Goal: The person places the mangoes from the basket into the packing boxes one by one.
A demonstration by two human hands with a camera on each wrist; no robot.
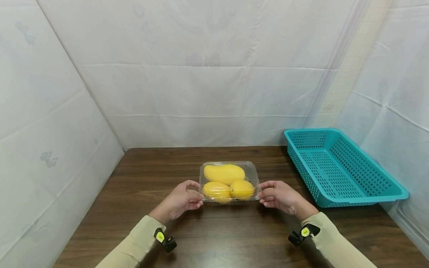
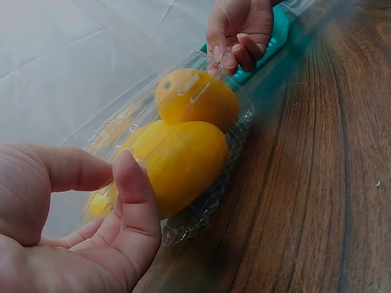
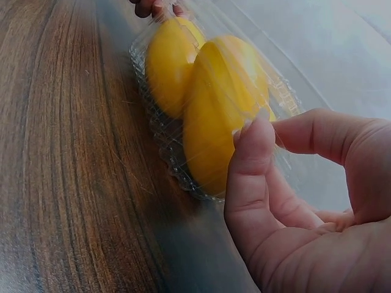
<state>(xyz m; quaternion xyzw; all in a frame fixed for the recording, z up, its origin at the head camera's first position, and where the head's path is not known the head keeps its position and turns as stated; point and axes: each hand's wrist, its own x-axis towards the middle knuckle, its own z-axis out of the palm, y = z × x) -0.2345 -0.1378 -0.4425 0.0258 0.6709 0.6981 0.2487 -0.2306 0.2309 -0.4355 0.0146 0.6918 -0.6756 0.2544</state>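
A clear plastic clamshell box (image 1: 251, 175) holds three yellow mangoes, one long mango (image 1: 223, 173) at the back and two in front. My left hand (image 1: 183, 198) pinches the box's near left corner between thumb and fingers. At the near right corner, my right hand (image 1: 279, 196) has the same kind of pinch. The left wrist view shows a front mango (image 2: 183, 162) under the see-through lid, close to the fingertips. Another mango (image 3: 214, 134) shows through the plastic in the right wrist view. Whether the lid is fully closed I cannot tell.
A teal plastic basket (image 1: 363, 201) with perforated sides stands on the right of the dark wooden table (image 1: 214, 234). White sheeting (image 1: 201, 89) hangs behind the table and along both sides.
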